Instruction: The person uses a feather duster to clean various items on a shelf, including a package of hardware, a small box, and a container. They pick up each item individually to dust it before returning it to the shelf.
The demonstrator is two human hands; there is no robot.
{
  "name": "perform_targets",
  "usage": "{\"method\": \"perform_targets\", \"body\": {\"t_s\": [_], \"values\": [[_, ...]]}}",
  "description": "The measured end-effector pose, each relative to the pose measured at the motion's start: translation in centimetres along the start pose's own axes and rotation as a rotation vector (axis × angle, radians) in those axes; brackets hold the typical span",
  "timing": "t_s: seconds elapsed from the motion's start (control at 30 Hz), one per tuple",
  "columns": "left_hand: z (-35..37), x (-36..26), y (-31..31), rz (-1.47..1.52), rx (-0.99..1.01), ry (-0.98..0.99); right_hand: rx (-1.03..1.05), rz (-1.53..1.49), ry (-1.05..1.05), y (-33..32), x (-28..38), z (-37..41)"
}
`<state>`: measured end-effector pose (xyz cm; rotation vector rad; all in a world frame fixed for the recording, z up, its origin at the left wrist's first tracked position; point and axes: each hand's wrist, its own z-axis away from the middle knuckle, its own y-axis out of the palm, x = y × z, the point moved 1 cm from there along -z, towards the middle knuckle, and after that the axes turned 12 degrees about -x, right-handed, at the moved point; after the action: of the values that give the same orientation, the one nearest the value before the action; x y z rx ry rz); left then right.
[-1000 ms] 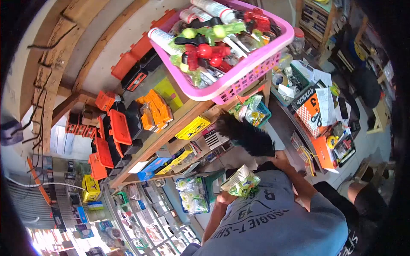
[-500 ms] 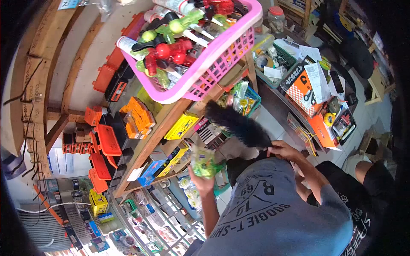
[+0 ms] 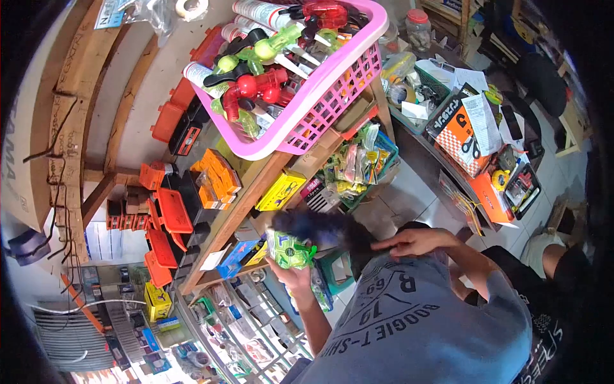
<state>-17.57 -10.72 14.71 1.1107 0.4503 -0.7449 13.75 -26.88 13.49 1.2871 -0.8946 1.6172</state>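
Note:
My left hand is closed round a green-printed plastic pack, held up beside the wooden shelf. What the pack contains I cannot make out. A black fluffy duster, blurred by motion, reaches from my right hand across to the pack, and its tip lies against or just over the pack's upper edge. My right hand's index finger is stretched along the duster's base, the other fingers curled. Most of the handle is hidden.
A pink basket of red and green spray heads stands on the wooden shelf. Orange boxes line the shelf's left. Below stands a green crate of packets. A cluttered desk stands right; glass display shelves lie lower left.
The duster has swung left and down from open air onto the pack. My right hand has shifted slightly left and extended its index finger. The left hand has moved slightly left with the pack.

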Motion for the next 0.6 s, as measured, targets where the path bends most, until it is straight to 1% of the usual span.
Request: {"method": "perform_targets", "body": {"t_s": [0.03, 0.07, 0.13, 0.17, 0.23, 0.27, 0.33, 0.37, 0.4, 0.43, 0.57, 0.6], "values": [[-0.1, -0.1, -0.1, 0.007, -0.005, 0.007, 0.151, 0.032, -0.054, -0.1, -0.3, 0.0], [-0.3, -0.2, -0.5, -0.002, -0.001, -0.006, 0.163, 0.039, -0.054, -0.3, -0.4, 0.3], [-1.2, -0.2, -0.8, 0.001, 0.01, -0.002, -0.001, -0.271, 0.015, -0.6, 0.1, 1.1], [-1.5, -0.1, -1.0, 0.01, -0.004, 0.001, 0.009, -0.264, 0.017, -0.5, 0.7, 1.5], [-1.6, 0.4, -0.3, 0.027, -0.025, 0.003, -0.24, -0.632, 0.256, -0.5, 1.4, 2.2], [-1.5, 0.7, 0.0, 0.055, -0.001, -0.014, -0.238, -0.628, 0.263, -0.5, 1.3, 2.1], [-1.8, 1.6, 1.1, 0.083, 0.025, -0.037, -0.208, -0.148, 0.009, -0.5, 1.3, 1.5], [-1.9, 2.0, 1.5, 0.141, 0.057, -0.066, -0.213, -0.152, 0.013, -0.5, 1.5, 1.5], [-1.9, 2.3, 2.0, 0.197, 0.09, -0.095, -0.134, -0.035, 0.021, -0.4, 1.9, 1.4], [-1.9, 2.5, 2.4, 0.189, 0.09, -0.1, -0.055, 0.081, 0.028, -0.2, 2.0, 1.4], [-1.4, 3.4, 4.6, 0.251, 0.162, -0.094, -0.146, 0.0, 0.036, 0.5, 1.2, 1.3], [-1.3, 3.6, 4.7, 0.268, 0.177, -0.092, -0.206, -0.006, 0.084, 0.4, 1.6, 1.4]]}}
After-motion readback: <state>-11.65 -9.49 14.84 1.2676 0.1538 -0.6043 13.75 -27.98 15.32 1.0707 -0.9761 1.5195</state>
